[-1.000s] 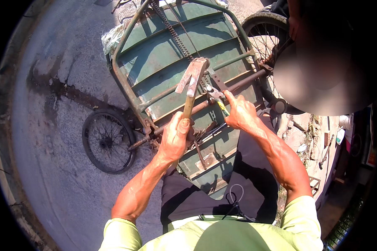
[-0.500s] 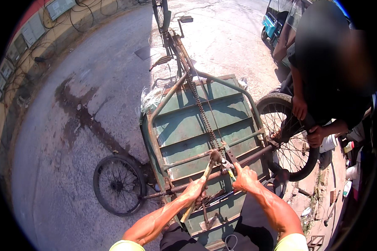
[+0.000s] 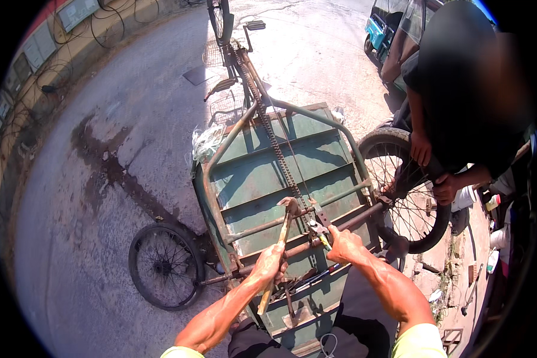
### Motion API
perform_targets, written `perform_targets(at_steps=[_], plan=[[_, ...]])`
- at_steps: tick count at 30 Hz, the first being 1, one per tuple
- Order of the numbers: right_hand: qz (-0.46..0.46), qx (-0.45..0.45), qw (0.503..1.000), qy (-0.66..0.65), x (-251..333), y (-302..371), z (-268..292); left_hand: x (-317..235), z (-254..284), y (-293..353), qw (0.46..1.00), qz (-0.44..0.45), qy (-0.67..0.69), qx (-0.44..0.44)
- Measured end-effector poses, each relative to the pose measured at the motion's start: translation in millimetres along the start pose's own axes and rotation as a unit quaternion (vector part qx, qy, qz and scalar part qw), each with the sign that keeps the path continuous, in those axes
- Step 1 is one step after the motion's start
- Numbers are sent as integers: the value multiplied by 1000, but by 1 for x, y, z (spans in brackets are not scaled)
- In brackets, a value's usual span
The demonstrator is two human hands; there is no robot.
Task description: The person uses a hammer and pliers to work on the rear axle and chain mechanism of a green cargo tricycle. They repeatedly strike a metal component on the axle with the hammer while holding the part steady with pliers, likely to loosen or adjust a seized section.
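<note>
My left hand (image 3: 269, 262) is closed around the wooden handle of a hammer (image 3: 285, 230). The hammer's rusty head is raised over the cross tube, left of the chain. My right hand (image 3: 346, 246) is closed on a pair of pliers (image 3: 320, 231) with yellow-green grips; part of the grips is hidden by the fingers. The pliers' jaws are at a flat metal bracket (image 3: 321, 213) beside the rusty axle (image 3: 304, 246). A long chain (image 3: 274, 140) runs down to this spot along the upturned green tricycle bed (image 3: 244, 179).
A co-worker in dark clothes (image 3: 459, 107) rests both hands on the right wheel (image 3: 394, 155). Another spoked wheel (image 3: 166, 267) stands at the axle's left end. Loose tools (image 3: 304, 280) lie on the bed before me. A teal vehicle (image 3: 378, 31) is parked at the far right.
The hammer head has moved up and left, away from the bracket. My right hand stays at the pliers. The whole view has shifted slightly.
</note>
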State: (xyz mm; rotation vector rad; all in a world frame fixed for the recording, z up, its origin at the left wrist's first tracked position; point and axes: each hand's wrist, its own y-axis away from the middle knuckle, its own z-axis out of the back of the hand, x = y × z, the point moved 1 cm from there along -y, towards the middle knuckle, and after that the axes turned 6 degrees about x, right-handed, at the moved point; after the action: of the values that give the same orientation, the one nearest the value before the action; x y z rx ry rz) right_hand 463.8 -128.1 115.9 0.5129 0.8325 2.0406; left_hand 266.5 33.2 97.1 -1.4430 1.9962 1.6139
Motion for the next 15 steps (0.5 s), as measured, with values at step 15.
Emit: perform_targets(at_steps=[15], plan=[[7, 14, 999, 29, 22, -5, 13, -8, 4, -3, 986, -157, -30, 38]])
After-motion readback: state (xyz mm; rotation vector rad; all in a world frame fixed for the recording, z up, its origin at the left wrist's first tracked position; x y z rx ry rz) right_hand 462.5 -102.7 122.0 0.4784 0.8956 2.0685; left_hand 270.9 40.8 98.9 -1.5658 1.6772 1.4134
